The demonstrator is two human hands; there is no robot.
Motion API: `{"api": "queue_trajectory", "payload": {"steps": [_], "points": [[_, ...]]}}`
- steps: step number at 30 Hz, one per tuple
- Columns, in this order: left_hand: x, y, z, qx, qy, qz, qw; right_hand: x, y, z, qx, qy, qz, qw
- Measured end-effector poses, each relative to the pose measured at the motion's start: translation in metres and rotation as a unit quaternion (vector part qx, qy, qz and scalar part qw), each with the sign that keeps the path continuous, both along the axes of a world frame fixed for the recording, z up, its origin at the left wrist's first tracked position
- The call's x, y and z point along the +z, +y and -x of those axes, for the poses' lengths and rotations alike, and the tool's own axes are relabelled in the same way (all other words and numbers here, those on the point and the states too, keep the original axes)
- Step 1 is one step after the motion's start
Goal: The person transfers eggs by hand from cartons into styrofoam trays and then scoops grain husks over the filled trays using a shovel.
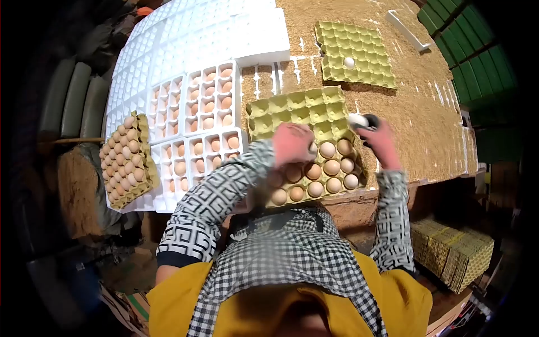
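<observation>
Brown and speckled, streaked white, the table [426, 123] spreads beyond both hands in a dim room, green panels [474, 56] past the right one. Beside the yellowish tray [292, 111], the gloved right hand [379, 140] pinches a pale egg [357, 121], long axis seemingly sideways, pointed end blurred. The left hand [293, 144] curls half-closed over the tray; its hold is unclear.
</observation>
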State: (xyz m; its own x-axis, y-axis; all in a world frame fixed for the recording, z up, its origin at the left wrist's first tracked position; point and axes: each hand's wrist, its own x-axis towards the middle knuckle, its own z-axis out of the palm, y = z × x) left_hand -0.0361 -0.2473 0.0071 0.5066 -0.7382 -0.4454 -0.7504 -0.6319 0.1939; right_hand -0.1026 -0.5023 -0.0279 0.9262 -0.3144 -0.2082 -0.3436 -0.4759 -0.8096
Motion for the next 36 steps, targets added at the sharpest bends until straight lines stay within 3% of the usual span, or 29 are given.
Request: {"api": "queue_trajectory", "payload": {"steps": [1, 2, 3, 4, 5, 6, 8, 9, 10, 11, 12, 13, 14, 15, 16, 18, 21, 24, 25, 28, 30, 31, 33, 35, 36], "points": [[-0.005, 0.021, -0.011, 0.093, 0.133, 0.132, 0.978, 0.016, -0.002, 0.014, -0.028, -0.023, -0.189, 0.981], [-0.014, 0.045, -0.018, 0.181, 0.258, 0.259, 0.913, 0.035, -0.003, 0.028, -0.056, -0.04, -0.372, 0.926], [-0.02, 0.064, -0.021, 0.263, 0.385, 0.369, 0.804, 0.035, -0.006, 0.031, 0.007, -0.05, -0.356, 0.933], [-0.017, 0.078, -0.02, 0.333, 0.495, 0.46, 0.658, 0.038, 0.004, 0.027, 0.063, 0.013, -0.236, 0.97], [-0.015, 0.09, -0.019, 0.326, 0.56, 0.484, 0.588, 0.031, 0.015, 0.025, 0.17, -0.019, -0.036, 0.985], [-0.005, 0.1, -0.019, 0.332, 0.562, 0.471, 0.594, 0.027, 0.028, 0.019, 0.272, -0.058, 0.166, 0.946], [0.015, 0.09, -0.015, 0.298, 0.392, 0.396, 0.775, 0.028, 0.066, 0.012, 0.309, -0.021, 0.405, 0.86], [0.012, 0.081, -0.011, 0.193, 0.21, 0.297, 0.911, 0.022, 0.072, 0.007, 0.343, 0.011, 0.451, 0.824], [0.013, 0.067, 0.006, 0.133, 0.013, 0.147, 0.98, 0.015, 0.073, 0.0, 0.379, 0.037, 0.496, 0.781], [-0.004, 0.055, 0.014, 0.044, -0.06, -0.003, 0.997, 0.004, 0.066, -0.004, 0.393, -0.003, 0.49, 0.778], [-0.021, 0.053, 0.025, -0.021, -0.148, 0.027, 0.988, -0.007, 0.062, -0.004, 0.411, -0.042, 0.48, 0.774], [-0.014, 0.049, 0.029, -0.087, -0.142, -0.039, 0.985, 0.003, 0.072, -0.004, 0.428, -0.066, 0.474, 0.767], [-0.063, 0.044, 0.032, -0.045, -0.235, 0.056, 0.969, 0.025, 0.077, -0.003, 0.443, -0.085, 0.466, 0.761], [0.026, 0.058, 0.029, -0.1, -0.102, -0.038, 0.989, 0.049, 0.081, -0.003, 0.439, -0.065, 0.41, 0.797], [-0.012, 0.062, 0.035, 0.032, -0.098, 0.045, 0.994, 0.064, 0.085, -0.003, 0.432, -0.041, 0.356, 0.828], [-0.007, 0.118, 0.067, 0.223, -0.076, 0.284, 0.929, 0.051, 0.072, 0.011, 0.281, -0.109, 0.257, 0.918], [0.018, 0.258, 0.119, 0.414, -0.04, 0.359, 0.836, 0.077, 0.154, 0.03, 0.246, -0.098, 0.091, 0.96], [0.003, 0.374, 0.16, 0.577, -0.133, 0.19, 0.783, 0.063, 0.28, 0.041, 0.406, -0.13, 0.074, 0.902], [-0.004, 0.399, 0.165, 0.578, -0.133, 0.182, 0.784, 0.054, 0.323, 0.045, 0.431, -0.138, 0.051, 0.89], [-0.031, 0.434, 0.16, 0.549, -0.116, 0.113, 0.82, 0.03, 0.428, 0.042, 0.55, -0.158, 0.272, 0.774], [-0.034, 0.445, 0.155, 0.512, -0.089, 0.164, 0.838, 0.016, 0.464, 0.037, 0.554, -0.129, 0.254, 0.782], [-0.021, 0.448, 0.158, 0.527, -0.082, 0.223, 0.816, 0.024, 0.468, 0.034, 0.556, -0.114, 0.232, 0.79], [-0.033, 0.471, 0.167, 0.646, 0.1, 0.469, 0.594, 0.036, 0.479, 0.029, 0.509, -0.136, 0.153, 0.836], [-0.032, 0.507, 0.179, 0.652, 0.254, 0.639, 0.319, 0.04, 0.488, 0.027, 0.485, -0.133, 0.042, 0.863], [-0.04, 0.517, 0.185, 0.639, 0.229, 0.678, 0.284, 0.043, 0.495, 0.025, 0.467, -0.084, -0.051, 0.879]]}}
